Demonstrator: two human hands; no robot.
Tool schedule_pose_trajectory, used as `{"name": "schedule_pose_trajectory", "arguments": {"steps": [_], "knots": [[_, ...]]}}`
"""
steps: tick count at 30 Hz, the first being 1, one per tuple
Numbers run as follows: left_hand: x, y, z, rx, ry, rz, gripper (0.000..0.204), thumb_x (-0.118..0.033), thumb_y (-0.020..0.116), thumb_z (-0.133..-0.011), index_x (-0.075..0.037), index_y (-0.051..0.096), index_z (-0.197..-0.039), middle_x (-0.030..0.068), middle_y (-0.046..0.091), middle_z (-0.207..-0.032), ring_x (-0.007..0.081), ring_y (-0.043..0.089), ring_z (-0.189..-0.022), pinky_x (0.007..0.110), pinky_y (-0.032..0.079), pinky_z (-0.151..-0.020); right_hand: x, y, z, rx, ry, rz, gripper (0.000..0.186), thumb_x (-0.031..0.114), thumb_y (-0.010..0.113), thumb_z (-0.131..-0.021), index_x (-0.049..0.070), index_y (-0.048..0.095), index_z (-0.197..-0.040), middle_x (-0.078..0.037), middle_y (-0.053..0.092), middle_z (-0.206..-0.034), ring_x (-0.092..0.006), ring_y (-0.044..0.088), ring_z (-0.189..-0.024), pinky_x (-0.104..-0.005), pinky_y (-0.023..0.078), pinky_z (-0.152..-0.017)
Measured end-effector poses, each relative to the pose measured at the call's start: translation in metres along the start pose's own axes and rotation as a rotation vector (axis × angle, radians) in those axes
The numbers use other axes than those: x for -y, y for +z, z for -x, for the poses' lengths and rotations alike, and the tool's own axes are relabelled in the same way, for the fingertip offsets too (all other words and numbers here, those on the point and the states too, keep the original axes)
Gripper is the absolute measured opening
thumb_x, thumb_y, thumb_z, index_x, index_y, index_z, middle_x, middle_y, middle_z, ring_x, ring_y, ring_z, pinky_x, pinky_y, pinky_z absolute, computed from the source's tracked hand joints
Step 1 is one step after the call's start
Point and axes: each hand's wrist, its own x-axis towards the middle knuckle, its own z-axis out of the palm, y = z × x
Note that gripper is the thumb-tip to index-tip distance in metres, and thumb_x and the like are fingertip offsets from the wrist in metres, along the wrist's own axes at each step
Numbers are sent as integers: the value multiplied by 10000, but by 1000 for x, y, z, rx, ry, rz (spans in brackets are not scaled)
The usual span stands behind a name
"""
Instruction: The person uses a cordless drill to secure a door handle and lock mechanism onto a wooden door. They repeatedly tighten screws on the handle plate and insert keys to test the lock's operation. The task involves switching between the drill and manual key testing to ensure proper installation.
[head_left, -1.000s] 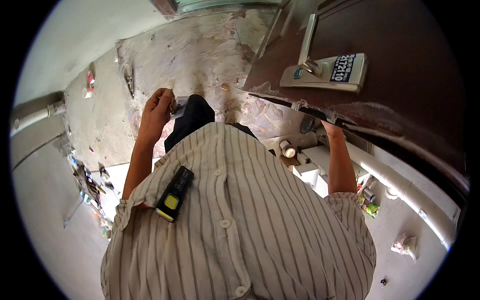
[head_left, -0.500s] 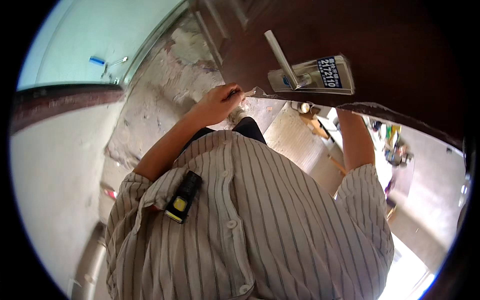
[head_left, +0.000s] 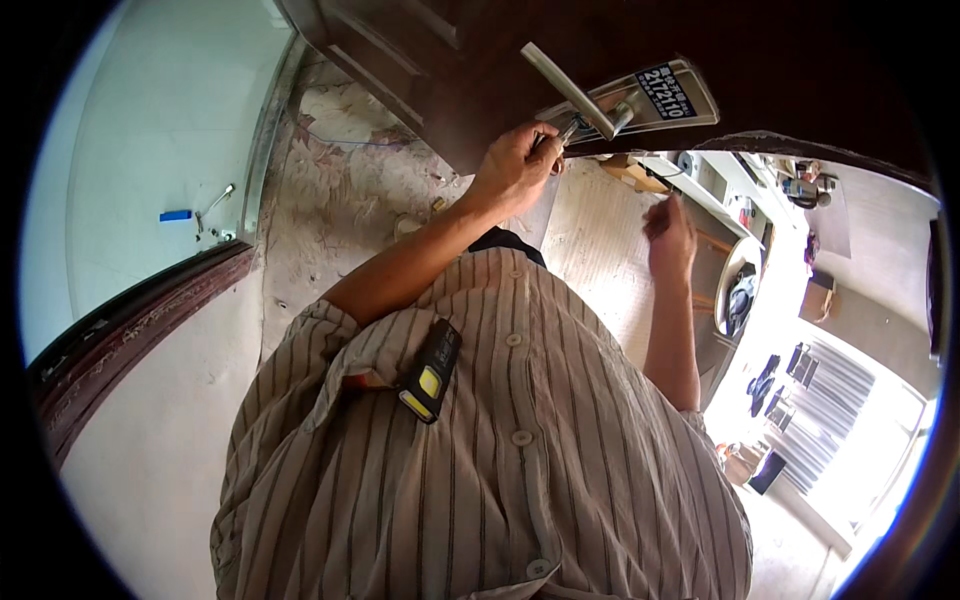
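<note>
My left hand [head_left: 515, 172] is closed in a pinch on a small metal key [head_left: 570, 128] at the near end of the door's silver lock plate [head_left: 690, 95]. The fingers cover most of the key, and whether its tip is inside the lock I cannot tell. Just above those fingers a silver lever handle [head_left: 570, 88] sticks out from the plate, which bears a dark label. The door [head_left: 440, 70] is dark brown and stands across the top. Out beyond its edge, my right hand [head_left: 672, 235] hangs in the air, fingers curled and in shadow, apart from the door.
A blue piece [head_left: 175, 215] and small metal parts [head_left: 213, 212] lie on a pale surface at the left, by a worn brown frame [head_left: 150, 340]. A black flashlight [head_left: 432, 370] hangs on my striped shirt. To the right stand a round stool [head_left: 738, 290] and white shelving [head_left: 725, 185].
My left hand has moved right along the door edge to the lock plate. The right hand has come out from behind the door into view. The whole view has shifted.
</note>
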Motion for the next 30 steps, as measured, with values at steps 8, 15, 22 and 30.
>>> {"name": "schedule_pose_trajectory", "arguments": {"steps": [8, 15, 22, 30], "knots": [[-3, 8, -3, -66, 33, -131, 216, -195, 545, -964, 7, 609, -1008, 71, 631, -709, 111, 597, -638, 265, 471, -586, 163, 31, 20, -7, -737, -408, 682, 610, 374, -957, 38, 448, -1321, -176, 539, -1256, -291, 505, -1194, -483, 350, -1040], [24, 20, -9, -161, 146, -165, 180, -170, 555, -950, 2, 609, -956, 92, 653, -704, 135, 622, -600, 302, 491, -561, 202, 48, 26, -53, -809, -285, 601, 522, 517, -945, 18, 493, -1272, -138, 564, -1129, -249, 548, -1053, -411, 491, -885], [-2, 18, -19, -130, 49, -285, 251, -232, 536, -918, -14, 651, -866, 148, 655, -666, 262, 663, -595, 380, 522, -584, 199, 32, 16, -10, -773, -253, 555, 448, 549, -957, 62, 456, -1346, -116, 565, -1261, -237, 576, -1084, -403, 511, -896], [-18, 6, -24, -123, 233, -571, 221, -192, 554, -902, 8, 610, -826, 224, 631, -703, 397, 649, -689, 457, 531, -631, 195, 41, 19, -112, -828, -246, 479, 399, 565, -964, 36, 489, -1267, -103, 558, -1193, -214, 556, -1059, -384, 501, -883]]}}
